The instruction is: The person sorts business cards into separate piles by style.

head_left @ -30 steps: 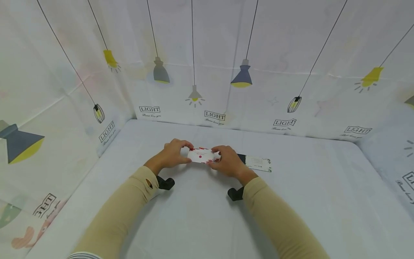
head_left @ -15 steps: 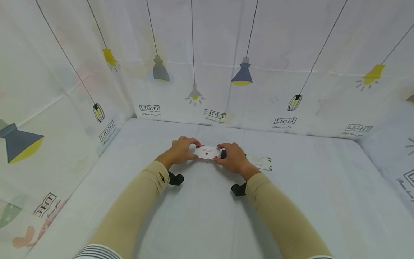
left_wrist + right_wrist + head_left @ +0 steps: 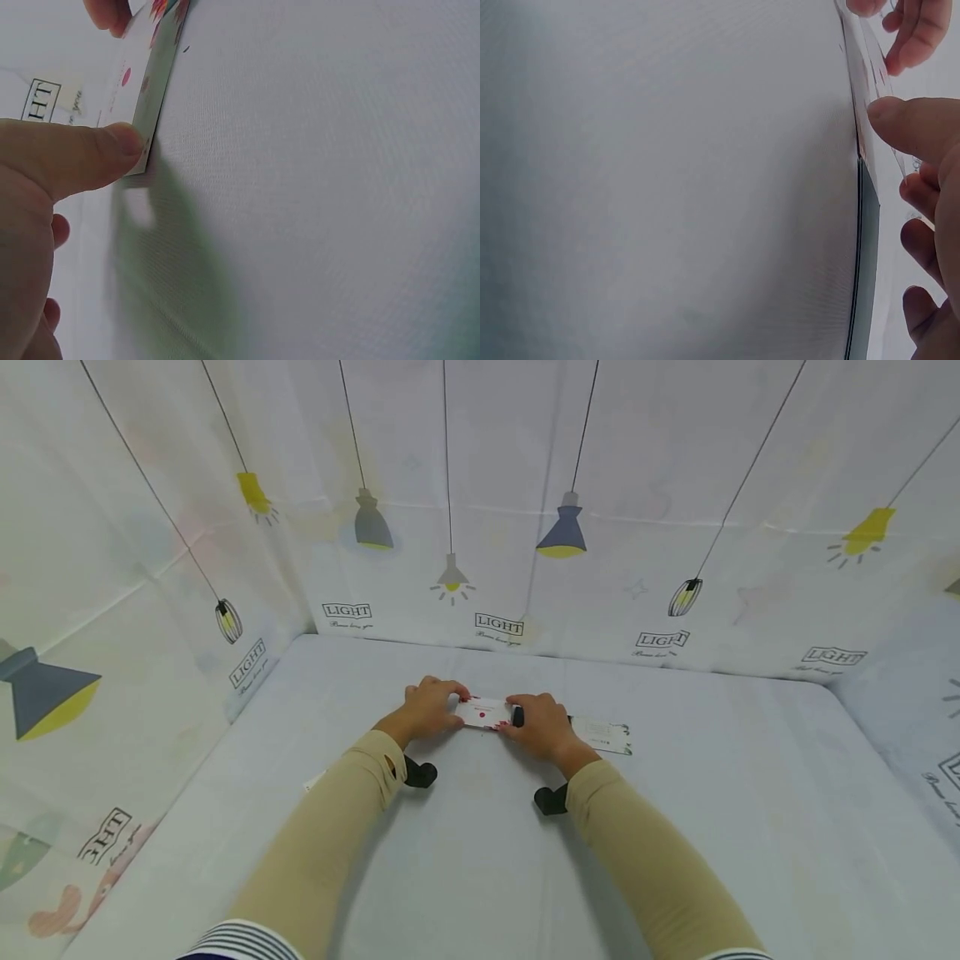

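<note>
A small white card (image 3: 480, 713) with red flowers at its corners and a red dot lies between both hands near the middle of the table. My left hand (image 3: 429, 710) pinches its left end, the thumb (image 3: 124, 150) on the near edge. At the opposite end, my right hand (image 3: 546, 727) pinches it between thumb and fingers. In the right wrist view, this card is tilted over another flat piece on the cloth. A dark card (image 3: 518, 717) shows partly behind the right hand. Right of that lies a white card with green leaf corners (image 3: 603, 735).
A white cloth (image 3: 480, 860) covers the table, backed by a curtain (image 3: 645, 460) printed with lamps. A small white corner of something (image 3: 313, 782) peeks out beside the left sleeve. Black wrist mounts (image 3: 422, 774) sit under both wrists.
Both hands have carried the flowered card slightly to the right, the left hand moving more. The dark card shows beside the flowered one, and a white corner is now visible by the left sleeve.
</note>
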Demonstrator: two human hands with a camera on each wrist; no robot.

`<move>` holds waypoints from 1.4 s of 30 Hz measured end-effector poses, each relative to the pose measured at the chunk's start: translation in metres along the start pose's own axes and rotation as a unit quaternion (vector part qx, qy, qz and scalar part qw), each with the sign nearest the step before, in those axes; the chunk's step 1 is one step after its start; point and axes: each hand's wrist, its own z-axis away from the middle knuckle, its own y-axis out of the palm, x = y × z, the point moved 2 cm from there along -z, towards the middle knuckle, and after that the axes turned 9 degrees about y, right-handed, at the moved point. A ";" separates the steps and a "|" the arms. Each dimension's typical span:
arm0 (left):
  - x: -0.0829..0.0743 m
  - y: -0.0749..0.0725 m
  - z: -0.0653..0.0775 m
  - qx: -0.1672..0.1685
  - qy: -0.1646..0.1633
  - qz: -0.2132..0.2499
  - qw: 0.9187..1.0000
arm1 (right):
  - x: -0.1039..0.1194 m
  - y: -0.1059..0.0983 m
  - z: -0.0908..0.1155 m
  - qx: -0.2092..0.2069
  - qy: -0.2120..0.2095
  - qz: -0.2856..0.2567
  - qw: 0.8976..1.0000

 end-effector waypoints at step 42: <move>-0.005 0.001 -0.005 0.037 -0.011 -0.007 0.999 | -0.004 0.005 -0.001 0.017 0.018 0.003 1.000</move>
